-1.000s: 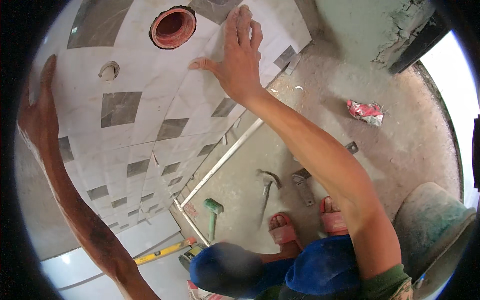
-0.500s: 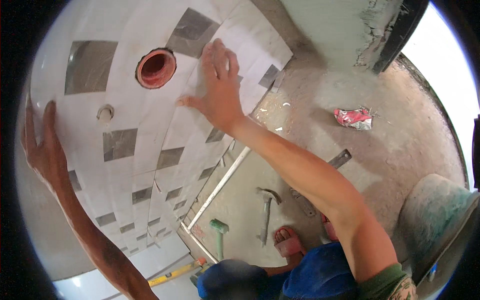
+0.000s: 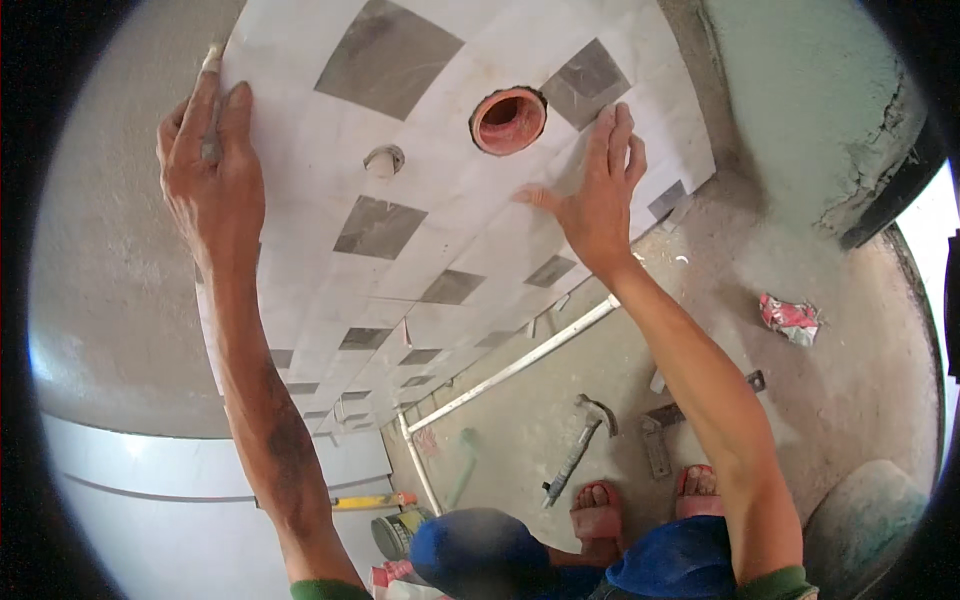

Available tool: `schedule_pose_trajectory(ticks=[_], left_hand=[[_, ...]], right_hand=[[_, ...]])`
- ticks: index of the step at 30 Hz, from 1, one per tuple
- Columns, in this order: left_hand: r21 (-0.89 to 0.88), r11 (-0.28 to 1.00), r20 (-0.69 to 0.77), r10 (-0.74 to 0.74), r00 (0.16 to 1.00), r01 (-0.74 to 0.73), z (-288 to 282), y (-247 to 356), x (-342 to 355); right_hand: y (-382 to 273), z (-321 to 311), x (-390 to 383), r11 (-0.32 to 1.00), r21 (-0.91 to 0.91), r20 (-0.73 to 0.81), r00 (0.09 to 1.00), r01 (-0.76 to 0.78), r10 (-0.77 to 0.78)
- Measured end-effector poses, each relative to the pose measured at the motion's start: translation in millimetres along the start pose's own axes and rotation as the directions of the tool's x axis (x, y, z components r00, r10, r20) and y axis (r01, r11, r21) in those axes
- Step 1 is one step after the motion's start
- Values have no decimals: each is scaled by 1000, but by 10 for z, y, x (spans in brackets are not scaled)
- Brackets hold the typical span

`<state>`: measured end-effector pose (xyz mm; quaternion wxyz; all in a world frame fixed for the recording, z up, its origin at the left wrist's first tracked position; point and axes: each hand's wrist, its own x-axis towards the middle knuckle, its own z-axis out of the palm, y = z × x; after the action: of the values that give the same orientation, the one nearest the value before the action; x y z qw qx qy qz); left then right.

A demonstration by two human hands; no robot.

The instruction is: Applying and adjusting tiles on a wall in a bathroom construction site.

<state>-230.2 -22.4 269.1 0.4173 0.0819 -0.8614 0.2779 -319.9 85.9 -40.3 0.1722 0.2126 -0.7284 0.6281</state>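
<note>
White wall tiling (image 3: 470,215) with grey squares spreads out before me. My left hand (image 3: 213,180) is at the left edge of the tiling, beside bare grey wall (image 3: 120,250). Its index finger and thumb are stretched along that edge, with something whitish at the index fingertip. Against the tile face rests my right hand (image 3: 600,205), fingers extended and thumb spread. Between the hands, a reddish pipe mouth (image 3: 515,140) sits in a round cutout, and a smaller pale pipe stub (image 3: 381,164) pokes out of a hole. Neither palm's inner side shows.
White pipes (image 3: 520,345) run along the wall's foot. On the floor lie a claw hammer (image 3: 573,455), a metal tool (image 3: 656,446), a green mallet (image 3: 461,468) and a crumpled red wrapper (image 3: 790,318). A yellow level (image 3: 362,502) and a can (image 3: 390,538) are lower left.
My view has swung left, so the tiling appears further right and more bare wall shows. My left hand is higher along the tile edge; my right hand stays on the tiles near the reddish pipe.
</note>
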Motion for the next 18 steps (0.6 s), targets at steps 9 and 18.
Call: schedule_pose_trajectory(ticks=[9,18], left_hand=[[2,995,-37,100,994,-100,40,-141,19],[-209,955,51,-203,978,209,-20,88,13]], right_hand=[[-236,-32,-92,957,218,-4,980,-193,198],[-603,-258,13,-8,831,436,642,-556,630]])
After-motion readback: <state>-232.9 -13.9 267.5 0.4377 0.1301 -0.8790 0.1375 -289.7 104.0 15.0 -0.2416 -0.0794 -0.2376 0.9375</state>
